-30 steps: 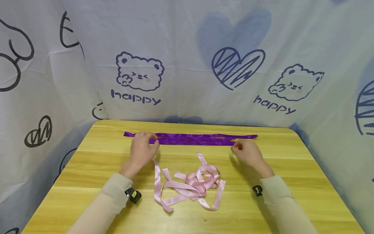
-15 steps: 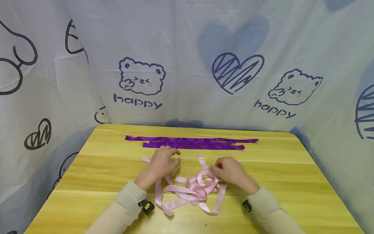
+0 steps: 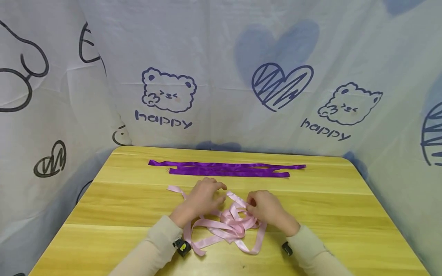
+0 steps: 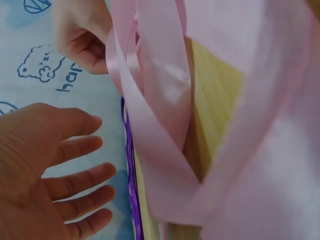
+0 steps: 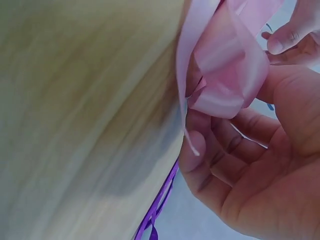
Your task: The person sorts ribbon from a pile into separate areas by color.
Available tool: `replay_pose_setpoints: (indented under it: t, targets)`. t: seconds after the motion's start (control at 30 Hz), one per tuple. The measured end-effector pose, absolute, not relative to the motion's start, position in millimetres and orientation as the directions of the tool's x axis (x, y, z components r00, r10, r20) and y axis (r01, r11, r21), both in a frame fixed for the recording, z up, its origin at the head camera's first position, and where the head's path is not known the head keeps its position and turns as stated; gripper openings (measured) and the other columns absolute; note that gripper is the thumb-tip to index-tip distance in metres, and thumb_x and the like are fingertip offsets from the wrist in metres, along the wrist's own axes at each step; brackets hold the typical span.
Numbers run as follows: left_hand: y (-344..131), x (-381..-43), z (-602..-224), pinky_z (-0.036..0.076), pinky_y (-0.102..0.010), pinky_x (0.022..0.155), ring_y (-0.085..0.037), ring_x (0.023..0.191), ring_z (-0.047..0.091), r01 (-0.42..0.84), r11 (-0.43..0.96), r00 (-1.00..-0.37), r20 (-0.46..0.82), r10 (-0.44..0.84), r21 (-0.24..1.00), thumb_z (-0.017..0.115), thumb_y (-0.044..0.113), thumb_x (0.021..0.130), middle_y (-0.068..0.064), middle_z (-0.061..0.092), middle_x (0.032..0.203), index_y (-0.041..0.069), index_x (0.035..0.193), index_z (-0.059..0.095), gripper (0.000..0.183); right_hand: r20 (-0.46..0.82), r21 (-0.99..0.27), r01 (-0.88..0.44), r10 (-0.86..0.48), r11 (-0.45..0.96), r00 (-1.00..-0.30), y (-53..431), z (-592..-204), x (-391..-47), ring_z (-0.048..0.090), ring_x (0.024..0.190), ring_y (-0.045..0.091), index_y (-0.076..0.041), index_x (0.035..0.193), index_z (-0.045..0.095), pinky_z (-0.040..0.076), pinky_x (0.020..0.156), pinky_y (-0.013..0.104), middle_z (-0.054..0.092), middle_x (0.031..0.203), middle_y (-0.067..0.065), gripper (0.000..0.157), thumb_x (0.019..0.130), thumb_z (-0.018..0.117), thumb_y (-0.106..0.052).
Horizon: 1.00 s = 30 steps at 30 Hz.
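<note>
A loose tangle of pink satin ribbon (image 3: 236, 227) lies mid-table in the head view. My right hand (image 3: 267, 209) pinches a strand at the tangle's upper right; the right wrist view shows curled fingers against a pink loop (image 5: 225, 75). Over the tangle's upper left is my left hand (image 3: 203, 197), covering part of the ribbon. Its fingers are spread and hold nothing in the left wrist view, with pink ribbon (image 4: 160, 75) beyond them. Behind both hands, several purple ribbons (image 3: 228, 172) lie straight, side by side across the table.
The wooden table (image 3: 338, 214) extends to both sides of the hands. A white curtain (image 3: 221, 103) with bear and heart drawings hangs behind it and at the sides. One pink ribbon end (image 3: 175, 189) sticks out past the left hand.
Both hands have come back from the purple ribbons to the pink tangle and closer together. The upper pink ribbon end has shifted left. The purple ribbons are left lying flat.
</note>
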<state>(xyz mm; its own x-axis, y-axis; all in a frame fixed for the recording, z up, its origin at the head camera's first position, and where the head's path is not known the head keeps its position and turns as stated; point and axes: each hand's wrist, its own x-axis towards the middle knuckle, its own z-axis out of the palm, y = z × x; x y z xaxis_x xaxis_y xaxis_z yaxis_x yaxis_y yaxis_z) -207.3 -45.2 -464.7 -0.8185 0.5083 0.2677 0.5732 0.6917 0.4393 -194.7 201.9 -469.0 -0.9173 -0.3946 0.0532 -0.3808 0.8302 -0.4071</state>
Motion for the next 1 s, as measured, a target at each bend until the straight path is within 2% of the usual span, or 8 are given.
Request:
replay_pose_setpoints:
  t: [0.33, 0.57, 0.7, 0.83, 1.0]
  targets:
    - [-39, -201, -462, 0.052, -0.056, 0.096, -0.034, 0.112, 0.065, 0.617, 0.68, -0.782, 0.213, 0.585, 0.396, 0.072, 0.027, 0.098, -0.012, 0.072, 0.125, 0.012, 0.134, 0.071, 0.039, 0.104, -0.517, -0.465, -0.487, 0.718, -0.867, 197, -464, -193, 0.049, 0.063, 0.005, -0.014, 0.084, 0.072, 0.043, 0.056, 0.021, 0.06, 0.07, -0.009, 0.007, 0.089, 0.071, -0.009]
    - [-36, -199, -463, 0.051, -0.057, 0.099, -0.031, 0.116, 0.065, 0.632, 0.656, -0.764, 0.187, 0.618, 0.413, 0.068, 0.031, 0.102, -0.011, 0.069, 0.127, 0.017, 0.139, 0.068, 0.039, 0.119, -0.553, -0.485, -0.512, 0.678, -0.851, 193, -456, -190, 0.051, 0.065, 0.004, -0.011, 0.09, 0.073, 0.046, 0.057, 0.021, 0.063, 0.074, -0.007, 0.005, 0.094, 0.07, -0.01]
    - [-35, -200, -464, 0.05, -0.056, 0.099, -0.027, 0.116, 0.065, 0.629, 0.63, -0.756, 0.169, 0.633, 0.454, 0.063, 0.033, 0.106, -0.008, 0.069, 0.127, 0.018, 0.134, 0.071, 0.033, 0.125, -0.586, -0.485, -0.52, 0.649, -0.845, 190, -451, -189, 0.054, 0.07, 0.006, -0.012, 0.095, 0.074, 0.049, 0.061, 0.021, 0.066, 0.079, -0.007, 0.005, 0.097, 0.07, -0.012]
    - [-35, -202, -466, 0.05, -0.055, 0.1, -0.026, 0.115, 0.064, 0.631, 0.601, -0.75, 0.188, 0.634, 0.491, 0.06, 0.03, 0.107, -0.007, 0.07, 0.122, 0.015, 0.118, 0.076, 0.024, 0.148, -0.604, -0.493, -0.519, 0.627, -0.842, 189, -447, -189, 0.057, 0.072, 0.01, -0.011, 0.098, 0.074, 0.05, 0.064, 0.022, 0.068, 0.081, -0.005, 0.005, 0.098, 0.069, -0.012]
    - [-37, -204, -463, 0.051, -0.044, 0.092, -0.02, 0.102, 0.064, 0.617, 0.576, -0.763, 0.226, 0.606, 0.537, 0.061, 0.029, 0.106, -0.003, 0.071, 0.108, 0.013, 0.107, 0.074, 0.02, 0.179, -0.602, -0.512, -0.522, 0.613, -0.834, 189, -443, -190, 0.059, 0.068, 0.011, -0.008, 0.098, 0.072, 0.05, 0.063, 0.021, 0.071, 0.083, 0.0, 0.005, 0.097, 0.067, -0.008]
